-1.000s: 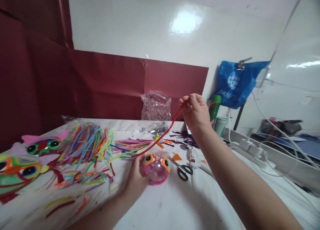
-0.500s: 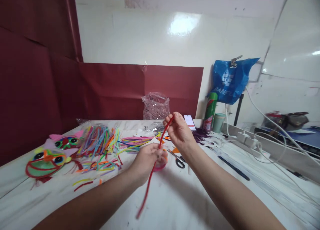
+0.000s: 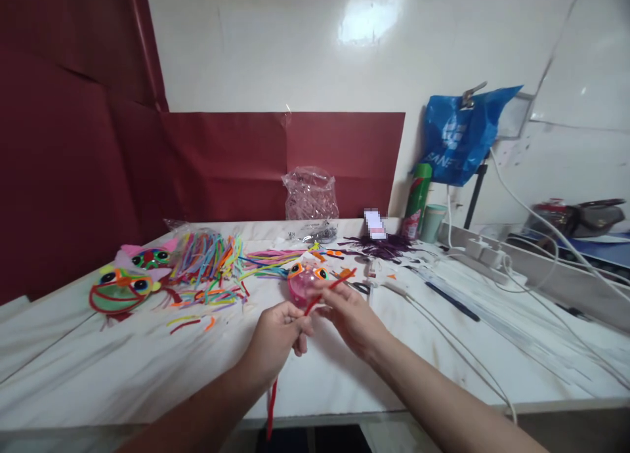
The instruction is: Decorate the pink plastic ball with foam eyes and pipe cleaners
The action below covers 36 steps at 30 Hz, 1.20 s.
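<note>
At the near edge of the white surface (image 3: 98, 381), toward 6 o'clock, the left hand (image 3: 278, 335) and right hand (image 3: 347, 316) meet on one red pipe cleaner (image 3: 270, 400). Each hand is closed in a pinch on it, with the fingers curled. The stretch inside the left hand is hidden. Its lower end drops past the surface edge, where the tip is hard to make out. Its upper end pokes out at 1 o'clock from the right hand and ends just beside a pink domed toy (image 3: 301, 287) with orange-rimmed eyes. Black scissors (image 3: 363, 286), at 3 o'clock of the toy, are mostly covered by the right hand. A small card (image 3: 375, 223) at 12 o'clock is blurred out. Behind it a clear plastic bag (image 3: 311, 194) stands crumpled, and what it holds cannot be told. A blue bag (image 3: 455, 134) at 2 o'clock hangs from a clip, its contents out of sight. The pipe cleaner is thin, fuzzy and dark red, bent slightly where the hands grip it.
</note>
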Each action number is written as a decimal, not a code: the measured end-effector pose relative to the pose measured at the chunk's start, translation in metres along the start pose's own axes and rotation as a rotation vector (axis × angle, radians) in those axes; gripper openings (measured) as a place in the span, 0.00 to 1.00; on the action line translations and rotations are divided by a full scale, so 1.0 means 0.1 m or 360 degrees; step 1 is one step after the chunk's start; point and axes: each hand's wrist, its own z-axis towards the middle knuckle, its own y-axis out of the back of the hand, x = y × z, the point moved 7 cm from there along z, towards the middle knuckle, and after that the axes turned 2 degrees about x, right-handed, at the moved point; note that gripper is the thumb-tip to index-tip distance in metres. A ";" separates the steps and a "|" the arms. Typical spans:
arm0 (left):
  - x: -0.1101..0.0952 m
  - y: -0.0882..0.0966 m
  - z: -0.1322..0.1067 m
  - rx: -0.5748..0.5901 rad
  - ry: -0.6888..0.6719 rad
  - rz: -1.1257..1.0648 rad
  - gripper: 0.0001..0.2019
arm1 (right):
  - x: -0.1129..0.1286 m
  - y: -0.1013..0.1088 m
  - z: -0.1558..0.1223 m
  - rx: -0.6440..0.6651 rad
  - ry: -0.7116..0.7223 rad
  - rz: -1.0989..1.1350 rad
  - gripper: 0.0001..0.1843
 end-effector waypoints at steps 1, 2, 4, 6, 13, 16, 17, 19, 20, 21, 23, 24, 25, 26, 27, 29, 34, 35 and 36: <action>0.04 -0.02 -0.02 0.0009 0.0011 0.0013 0.10 | -0.07 -0.01 -0.07 0.0009 -0.0031 -0.0121 0.17; 0.06 -0.05 -0.03 0.0023 0.0009 0.0034 0.10 | -0.13 0.00 -0.13 0.0006 -0.0047 -0.0201 0.17; 0.09 -0.09 -0.05 0.0077 -0.0017 0.0069 0.10 | -0.20 0.04 -0.20 -0.0016 -0.0063 -0.0243 0.20; 0.09 -0.11 -0.07 0.0113 -0.0047 0.0077 0.09 | -0.25 0.10 -0.23 -0.0059 -0.0084 -0.0231 0.21; 0.13 0.00 -0.10 0.0072 0.0008 0.0460 0.04 | -0.34 0.23 -0.50 -0.0010 -0.0244 -0.0831 0.23; 0.13 -0.09 -0.12 0.0175 0.0035 0.0530 0.03 | -0.06 0.06 -0.64 0.0102 0.0464 -0.1575 0.14; 0.12 -0.13 -0.14 0.0215 0.0035 0.0521 0.03 | -0.01 -0.01 -0.70 0.0178 0.0672 -0.1757 0.12; 0.10 -0.18 -0.17 0.0277 0.0048 0.0518 0.04 | -0.04 -0.05 -0.73 0.0333 0.0796 -0.2036 0.12; 0.10 -0.18 -0.18 0.0298 0.0069 0.0534 0.05 | -0.08 -0.02 -0.71 0.0386 0.0759 -0.2148 0.13; 0.11 -0.18 -0.19 0.0326 0.0107 0.0564 0.05 | -0.12 0.03 -0.70 0.0434 0.0707 -0.2237 0.15; 0.13 -0.16 -0.22 0.0402 0.0184 0.0649 0.06 | -0.18 0.14 -0.66 0.0501 0.0621 -0.2363 0.18; 0.14 -0.15 -0.22 0.0436 0.0204 0.0707 0.05 | -0.20 0.19 -0.65 0.0520 0.0582 -0.2409 0.18; 0.14 -0.14 -0.22 0.0458 0.0211 0.0780 0.05 | -0.21 0.23 -0.64 0.0535 0.0539 -0.2432 0.17; 0.14 -0.14 -0.22 0.0467 0.0197 0.0866 0.05 | -0.21 0.25 -0.63 0.0542 0.0498 -0.2434 0.16; 0.12 -0.14 -0.21 0.0461 0.0165 0.0954 0.05 | -0.21 0.26 -0.62 0.0549 0.0471 -0.2421 0.14; 0.06 -0.16 -0.18 0.0438 0.0064 0.1099 0.06 | -0.19 0.22 -0.61 0.0596 0.0482 -0.2406 0.13; -0.08 -0.10 -0.12 0.0383 -0.0045 0.1229 0.08 | -0.07 0.15 -0.57 0.0703 0.0520 -0.2562 0.16; -0.10 -0.08 -0.11 0.0364 -0.0074 0.1261 0.08 | -0.04 0.16 -0.55 0.0685 0.0477 -0.2548 0.14; -0.13 -0.08 -0.11 0.0353 -0.0124 0.1300 0.08 | -0.02 0.16 -0.53 0.0675 0.0437 -0.2497 0.11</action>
